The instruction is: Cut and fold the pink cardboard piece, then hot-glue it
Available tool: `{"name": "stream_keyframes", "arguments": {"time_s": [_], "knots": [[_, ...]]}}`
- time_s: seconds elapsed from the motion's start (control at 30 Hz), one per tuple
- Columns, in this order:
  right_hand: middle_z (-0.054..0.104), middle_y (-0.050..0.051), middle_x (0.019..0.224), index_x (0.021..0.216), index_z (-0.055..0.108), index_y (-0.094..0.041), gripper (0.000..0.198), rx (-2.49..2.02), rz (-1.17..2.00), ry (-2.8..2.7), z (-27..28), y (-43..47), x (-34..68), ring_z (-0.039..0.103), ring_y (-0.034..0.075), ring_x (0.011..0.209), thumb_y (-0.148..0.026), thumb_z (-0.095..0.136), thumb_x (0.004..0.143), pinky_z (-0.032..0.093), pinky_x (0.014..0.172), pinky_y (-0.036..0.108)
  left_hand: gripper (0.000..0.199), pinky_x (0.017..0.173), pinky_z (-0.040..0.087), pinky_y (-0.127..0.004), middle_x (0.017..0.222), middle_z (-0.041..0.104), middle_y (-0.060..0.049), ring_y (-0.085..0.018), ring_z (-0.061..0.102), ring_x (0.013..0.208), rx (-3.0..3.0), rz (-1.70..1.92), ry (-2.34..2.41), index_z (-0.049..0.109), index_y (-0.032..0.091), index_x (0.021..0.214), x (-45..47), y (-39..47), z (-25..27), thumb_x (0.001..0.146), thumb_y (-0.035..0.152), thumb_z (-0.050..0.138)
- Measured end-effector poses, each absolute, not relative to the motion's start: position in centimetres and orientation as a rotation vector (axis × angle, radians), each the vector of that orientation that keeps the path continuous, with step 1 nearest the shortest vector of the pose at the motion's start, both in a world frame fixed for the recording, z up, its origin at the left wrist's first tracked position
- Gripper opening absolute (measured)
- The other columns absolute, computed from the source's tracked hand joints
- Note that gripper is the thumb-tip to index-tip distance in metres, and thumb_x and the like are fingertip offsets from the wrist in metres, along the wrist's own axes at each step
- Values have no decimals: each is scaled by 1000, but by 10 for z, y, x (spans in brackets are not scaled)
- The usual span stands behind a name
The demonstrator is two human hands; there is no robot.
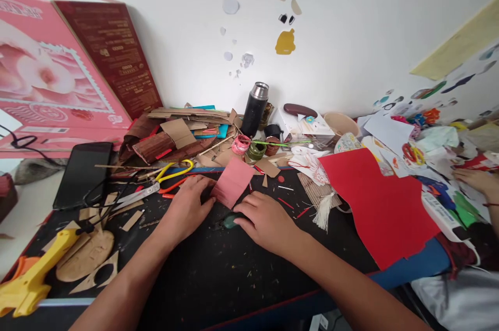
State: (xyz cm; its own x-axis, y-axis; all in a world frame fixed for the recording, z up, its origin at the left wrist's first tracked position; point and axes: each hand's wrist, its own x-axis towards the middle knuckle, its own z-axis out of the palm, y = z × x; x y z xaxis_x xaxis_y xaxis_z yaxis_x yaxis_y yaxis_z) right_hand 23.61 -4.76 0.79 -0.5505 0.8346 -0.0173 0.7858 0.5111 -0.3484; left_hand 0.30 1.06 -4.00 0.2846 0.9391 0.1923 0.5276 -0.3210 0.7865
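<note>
A piece of pink card [233,182] lies at a slant on the black table mat, between my two hands. My left hand [190,207] is closed at its left edge, with fingertips and thumb on the card. Near the lower right edge of the card, my right hand [271,223] has loosely bent fingers, the thumb apart from the index finger. Beside that thumb lies a small dark green piece [230,221]; I cannot tell whether it is touched. Yellow-handled scissors [138,195] and an orange-handled tool [177,184] lie left of my left hand.
Behind the card stand small paint jars [256,150] and a black thermos [255,113]. Cardboard scraps [177,133] are piled at the back left. A yellow glue gun [42,274] and a phone [83,175] lie left. Red paper [384,206] covers the right; another person's hand [477,183] is beyond.
</note>
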Motion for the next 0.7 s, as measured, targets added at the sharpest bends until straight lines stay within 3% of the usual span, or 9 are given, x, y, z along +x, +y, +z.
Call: {"name": "stream_keyframes", "arguments": {"time_s": [0.13,0.3,0.43,0.7], "knots": [[77,8,107,106,76,-19,16,-1360,621,-2285,5,-46,238,69,22,104,-29,64,103,50,98,35,20,85,55,-39,97,75,-4,-25,69,90,1685,960,1260,71,24,98,1,11,-27,87,41,68],[76,4,91,102,75,-20,14,-1422,919,-1859,8,-33,235,70,18,83,-31,67,97,53,77,29,32,68,51,-30,87,69,-1,-17,62,74,1331,1138,1173,65,22,96,-1,17,-21,86,51,73],[74,6,90,108,67,-18,28,-1312,1236,-1539,1,-14,227,68,17,75,-43,63,98,54,71,29,34,61,43,-26,72,58,3,-13,50,63,1145,1196,1095,63,22,88,0,18,-22,82,52,77],[60,-3,58,78,58,-20,53,-1130,1416,-1199,-7,18,199,54,11,45,-72,65,90,41,48,24,40,60,43,-25,77,65,-2,-12,51,65,980,1127,981,74,18,89,10,10,-18,74,52,88]]}}
